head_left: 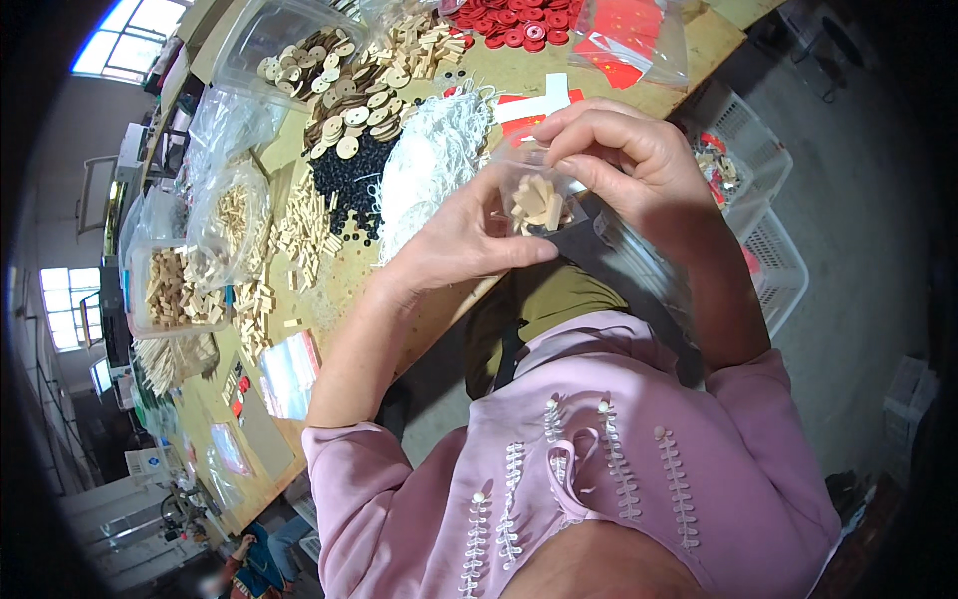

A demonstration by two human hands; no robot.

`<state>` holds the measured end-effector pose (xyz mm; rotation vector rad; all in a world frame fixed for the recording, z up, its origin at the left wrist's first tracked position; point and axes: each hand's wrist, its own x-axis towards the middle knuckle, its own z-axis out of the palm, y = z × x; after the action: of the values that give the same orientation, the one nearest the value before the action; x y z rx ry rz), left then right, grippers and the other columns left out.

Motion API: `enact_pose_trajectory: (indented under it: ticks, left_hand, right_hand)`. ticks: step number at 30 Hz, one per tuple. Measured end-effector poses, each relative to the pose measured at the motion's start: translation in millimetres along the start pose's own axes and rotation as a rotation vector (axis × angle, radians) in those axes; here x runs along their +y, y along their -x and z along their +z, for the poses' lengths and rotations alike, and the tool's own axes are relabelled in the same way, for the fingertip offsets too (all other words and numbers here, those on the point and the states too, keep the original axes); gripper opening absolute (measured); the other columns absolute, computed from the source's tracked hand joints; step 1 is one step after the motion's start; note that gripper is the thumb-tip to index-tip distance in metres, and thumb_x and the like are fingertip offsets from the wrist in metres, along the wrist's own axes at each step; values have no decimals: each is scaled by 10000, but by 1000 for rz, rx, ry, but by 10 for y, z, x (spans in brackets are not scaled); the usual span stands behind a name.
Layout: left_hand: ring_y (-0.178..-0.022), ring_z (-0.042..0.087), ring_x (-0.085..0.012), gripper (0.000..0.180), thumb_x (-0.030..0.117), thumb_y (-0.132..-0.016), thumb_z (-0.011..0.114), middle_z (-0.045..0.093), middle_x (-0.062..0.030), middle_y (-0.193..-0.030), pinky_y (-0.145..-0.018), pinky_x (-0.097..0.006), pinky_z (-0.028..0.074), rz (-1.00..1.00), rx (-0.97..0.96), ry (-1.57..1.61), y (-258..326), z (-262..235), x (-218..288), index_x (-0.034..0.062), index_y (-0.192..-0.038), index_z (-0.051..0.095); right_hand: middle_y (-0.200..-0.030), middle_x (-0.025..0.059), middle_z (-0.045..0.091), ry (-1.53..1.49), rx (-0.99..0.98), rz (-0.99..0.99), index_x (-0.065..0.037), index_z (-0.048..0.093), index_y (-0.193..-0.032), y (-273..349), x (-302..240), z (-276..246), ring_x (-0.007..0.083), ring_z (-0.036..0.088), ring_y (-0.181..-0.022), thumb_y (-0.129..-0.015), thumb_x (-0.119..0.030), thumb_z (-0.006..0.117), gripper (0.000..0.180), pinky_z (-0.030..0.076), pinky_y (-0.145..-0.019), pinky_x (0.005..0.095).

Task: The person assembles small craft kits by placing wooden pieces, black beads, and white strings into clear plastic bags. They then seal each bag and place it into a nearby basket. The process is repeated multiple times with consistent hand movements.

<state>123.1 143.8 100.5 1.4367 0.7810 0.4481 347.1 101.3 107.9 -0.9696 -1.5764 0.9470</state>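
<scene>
Both hands hold a small clear bag of wooden pieces between them, near the table edge. The left hand cups it from below. The right hand pinches its top, so the bag hangs top to bottom.

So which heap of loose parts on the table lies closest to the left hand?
The white string heap, just beyond the left hand. The black beads, wooden discs and red discs lie farther off.

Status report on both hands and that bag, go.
Left hand and right hand both pinching small clear bag. Wooden pieces inside. Nothing blocking it.
</scene>
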Motion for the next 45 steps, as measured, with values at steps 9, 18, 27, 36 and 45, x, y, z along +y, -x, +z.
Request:
enact_pose_trajectory:
  ticks: [9,18,27,36,45]
  left_hand:
    - [-1122,608,-105,607,-35,-904,777,653,3,-1169,-977,-292,514,85,-33,187,60,48,-200,30,-1448,516]
    - [-1231,628,-164,642,-16,-938,726,664,-86,-1301,-1063,-327,507,-108,25,567,197,104,-123,45,-1518,457]
    - [-1237,628,-184,600,38,-933,759,653,-65,-1328,-1060,-344,505,32,-13,370,261,79,-261,41,-1477,505]
    - [-1191,622,-120,492,27,-980,704,675,-37,-1286,-1066,-313,487,-82,-77,335,316,90,-130,40,-1447,549]
    - [-912,665,-100,254,120,-1020,684,729,-26,-1020,-816,-276,556,124,18,-372,-802,-539,18,12,-1250,684]
  right_hand:
    - [-1165,91,704,28,-45,-1,38,696,-992,13,-1,28,111,677,-1000,-955,76,621,92,554,-888,266]
    - [-1159,79,705,29,-59,13,38,700,-1009,19,-63,90,105,668,-1015,-965,60,626,89,548,-897,269]
    - [-1110,90,721,-22,-51,58,28,711,-1031,27,-2,134,117,669,-1001,-966,34,630,104,540,-894,277]
    - [-1046,112,733,140,-42,-11,42,714,-979,159,-139,70,179,700,-970,-902,75,652,104,548,-859,303]
    - [-971,151,721,252,75,-83,6,702,-973,454,229,-290,289,718,-938,-865,82,696,132,555,-833,358]
